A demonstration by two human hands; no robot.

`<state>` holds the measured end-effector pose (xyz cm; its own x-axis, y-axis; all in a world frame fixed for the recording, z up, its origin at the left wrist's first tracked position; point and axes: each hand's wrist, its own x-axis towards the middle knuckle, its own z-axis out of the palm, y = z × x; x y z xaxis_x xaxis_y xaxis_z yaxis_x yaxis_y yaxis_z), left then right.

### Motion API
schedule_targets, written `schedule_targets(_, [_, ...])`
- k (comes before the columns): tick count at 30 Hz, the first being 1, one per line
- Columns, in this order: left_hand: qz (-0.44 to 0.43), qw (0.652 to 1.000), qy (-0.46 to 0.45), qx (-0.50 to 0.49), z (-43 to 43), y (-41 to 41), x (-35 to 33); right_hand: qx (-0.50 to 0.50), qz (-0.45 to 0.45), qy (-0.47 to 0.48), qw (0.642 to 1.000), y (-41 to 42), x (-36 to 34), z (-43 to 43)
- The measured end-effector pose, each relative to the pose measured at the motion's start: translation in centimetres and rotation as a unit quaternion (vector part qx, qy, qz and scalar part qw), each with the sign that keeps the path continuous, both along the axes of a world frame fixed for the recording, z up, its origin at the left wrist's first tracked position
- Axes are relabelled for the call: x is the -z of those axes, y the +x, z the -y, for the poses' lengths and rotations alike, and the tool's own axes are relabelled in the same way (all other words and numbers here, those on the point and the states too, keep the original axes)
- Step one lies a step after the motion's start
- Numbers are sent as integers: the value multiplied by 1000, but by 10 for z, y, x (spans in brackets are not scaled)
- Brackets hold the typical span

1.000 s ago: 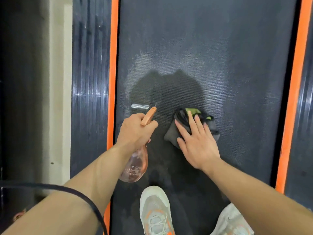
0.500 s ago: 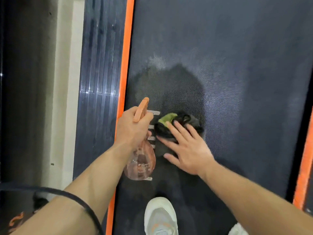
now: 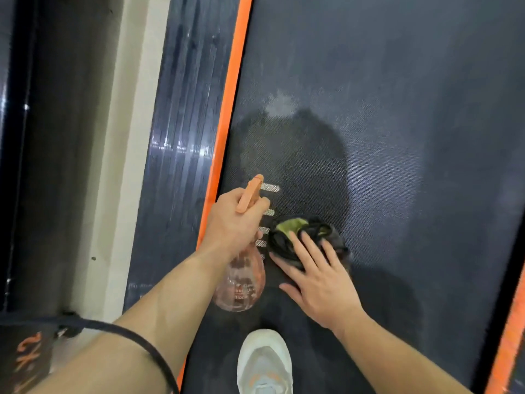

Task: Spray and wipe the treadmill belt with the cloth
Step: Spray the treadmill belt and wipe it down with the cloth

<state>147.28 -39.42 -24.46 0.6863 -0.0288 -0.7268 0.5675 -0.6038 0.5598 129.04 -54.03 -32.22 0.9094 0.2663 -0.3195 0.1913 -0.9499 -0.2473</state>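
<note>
1 view, worn on the person's head, looks steeply down and forward along the dark woven treadmill belt (image 3: 397,137), which fills the centre and right of the frame. It sits close: both forearms enter from the lower corners, and the left hand (image 3: 235,223), gripping a translucent pink spray bottle (image 3: 241,291), and the right hand (image 3: 321,280) lie at lower centre.

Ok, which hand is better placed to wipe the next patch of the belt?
Right, probably. The right hand lies flat on the cloth, fingers spread, pressing it to the belt. The left hand grips the spray bottle, so it is busy.
</note>
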Motion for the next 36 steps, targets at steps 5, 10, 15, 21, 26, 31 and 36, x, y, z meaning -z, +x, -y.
schedule_targets(5, [-18,999,26,-2,1,1,-11,16,-39,-10,999,-15,-7,-3])
schedule_targets(10, [-30,999,33,-19,6,-3,-13,4,-38,-21,999,-13,-6,-2])
schedule_targets(15, [-32,996,61,-59,-1,-11,-21,9,-42,-29,999,-11,-11,-4])
schedule_targets(21, [-26,997,57,-38,4,7,-26,3,-54,-29,998,1,-15,2])
schedule_targets(26, [6,999,24,-20,20,46,-20,124,-49,-59,989,75,-11,17])
schedule_targets(31, [-10,998,-9,-65,20,67,-13,258,-27,-56,964,178,-13,35])
schedule_targets(36, [8,999,-14,-43,-4,58,-10,347,-33,-22,937,304,-12,59])
